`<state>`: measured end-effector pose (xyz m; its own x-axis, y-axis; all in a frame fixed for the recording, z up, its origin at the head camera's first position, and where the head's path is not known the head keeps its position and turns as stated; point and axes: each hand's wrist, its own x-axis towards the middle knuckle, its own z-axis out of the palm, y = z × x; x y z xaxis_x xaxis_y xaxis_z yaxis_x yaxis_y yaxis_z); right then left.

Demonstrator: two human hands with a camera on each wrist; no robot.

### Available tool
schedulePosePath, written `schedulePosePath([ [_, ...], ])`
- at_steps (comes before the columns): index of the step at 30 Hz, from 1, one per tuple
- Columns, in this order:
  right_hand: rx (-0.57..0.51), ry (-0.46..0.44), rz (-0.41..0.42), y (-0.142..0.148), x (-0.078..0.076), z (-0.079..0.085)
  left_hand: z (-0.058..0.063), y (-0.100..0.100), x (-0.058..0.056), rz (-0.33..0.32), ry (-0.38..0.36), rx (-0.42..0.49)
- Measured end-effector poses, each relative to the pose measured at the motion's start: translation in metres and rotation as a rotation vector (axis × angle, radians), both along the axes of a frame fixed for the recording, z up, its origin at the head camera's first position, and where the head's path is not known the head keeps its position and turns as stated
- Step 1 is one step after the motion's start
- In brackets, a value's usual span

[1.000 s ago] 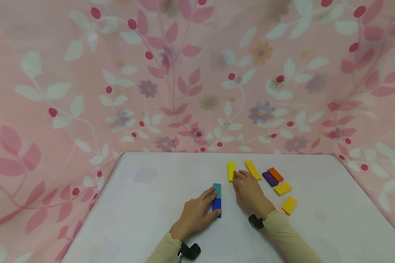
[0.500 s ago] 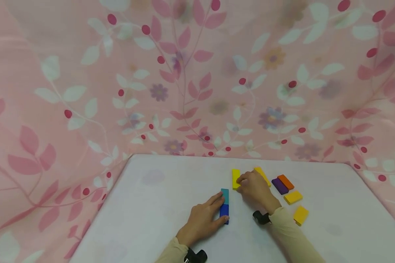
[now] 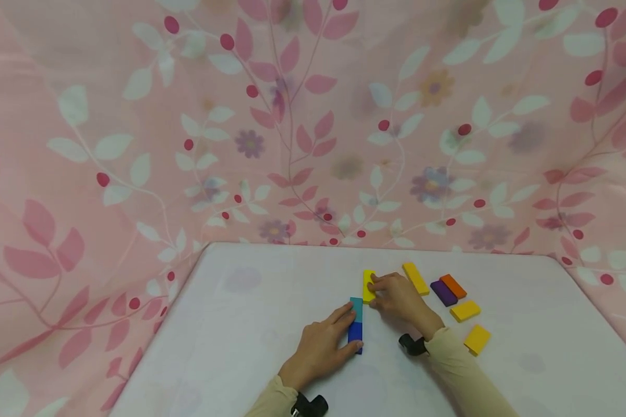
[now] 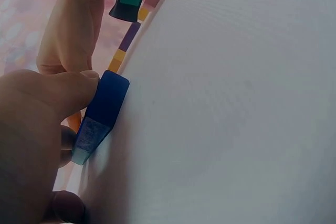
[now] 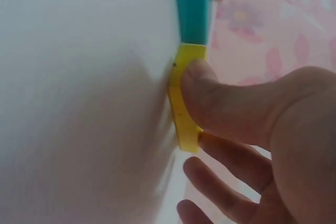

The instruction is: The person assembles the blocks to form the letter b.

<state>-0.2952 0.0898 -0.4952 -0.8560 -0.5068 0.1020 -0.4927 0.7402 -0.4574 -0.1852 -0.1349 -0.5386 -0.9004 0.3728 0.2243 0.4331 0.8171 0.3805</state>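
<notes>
A teal block (image 3: 357, 304) and a dark blue block (image 3: 355, 332) lie end to end in a line on the white table. My left hand (image 3: 319, 351) holds this pair, fingertips on the teal block and thumb at the blue block's near end. In the left wrist view the thumb lies against the blue block (image 4: 109, 97). My right hand (image 3: 401, 298) pinches a bright yellow block (image 3: 367, 286) between thumb and fingers, its near end by the teal block's far right corner. The right wrist view has the yellow block (image 5: 185, 124) right beside the teal block (image 5: 193, 9).
Right of my right hand lies a longer yellow block (image 3: 415, 279). Past it, a purple block (image 3: 443, 293) and an orange block (image 3: 453, 286) sit side by side. Two shorter yellow-orange blocks, one (image 3: 465, 311) farther and one (image 3: 477, 340) nearer, lie on the white table (image 3: 229, 324).
The right hand has drawn the bright yellow block left, up to the teal block's corner. The left hand stays on the teal and blue blocks. The head view has shifted slightly.
</notes>
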Motion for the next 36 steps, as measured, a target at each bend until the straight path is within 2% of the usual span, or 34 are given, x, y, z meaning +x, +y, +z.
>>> schedulePosePath([
  [4, 0.031, -0.013, 0.003, -0.005, 0.005, 0.004, 0.001, -0.001, 0.002, 0.003, -0.005, 0.001],
  [10, 0.061, -0.022, -0.06, -0.008, 0.006, -0.002, -0.001, 0.0, 0.003, 0.005, 0.005, 0.006],
  [16, 0.066, 0.074, -0.079, -0.011, 0.004, -0.009, -0.001, 0.0, 0.002, 0.009, 0.012, 0.004],
  [19, 0.074, 0.093, -0.081, -0.012, 0.004, -0.01, 0.0, 0.0, 0.001, 0.005, 0.006, 0.007],
  [29, 0.048, 0.131, -0.029, -0.017, 0.004, -0.008, 0.008, -0.002, -0.001, -0.001, 0.022, 0.008],
  [36, 0.078, 0.127, 0.031, -0.018, 0.011, -0.012, 0.004, -0.001, 0.002, -0.003, -0.013, 0.012],
])
